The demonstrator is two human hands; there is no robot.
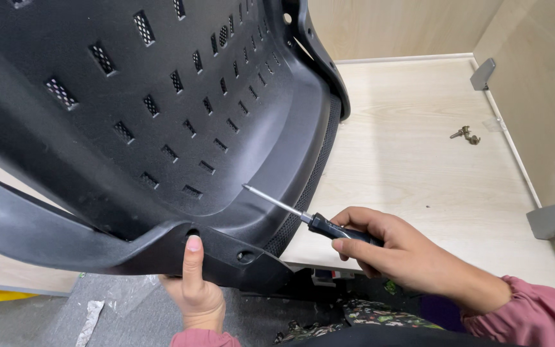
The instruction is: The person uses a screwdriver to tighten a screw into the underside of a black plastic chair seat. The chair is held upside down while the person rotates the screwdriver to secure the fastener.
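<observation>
Screwdriver (pixel 329 227) in right hand (pixel 396 247), fingers closed on handle, tip on chair shell (pixel 162 109) at centre. Left hand (pixel 194 289) grips bracket (pixel 226 254) w/ empty hole; screws (pixel 465 135) upper right on tabletop (pixel 419 173), not yet in.

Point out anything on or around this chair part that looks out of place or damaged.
Nothing looks damaged. The black chair shell looks intact. Two small metal screws lie loose on the wooden tabletop, away from both hands. The right hand holds a screwdriver; the left hand steadies the shell's lower edge.
</observation>
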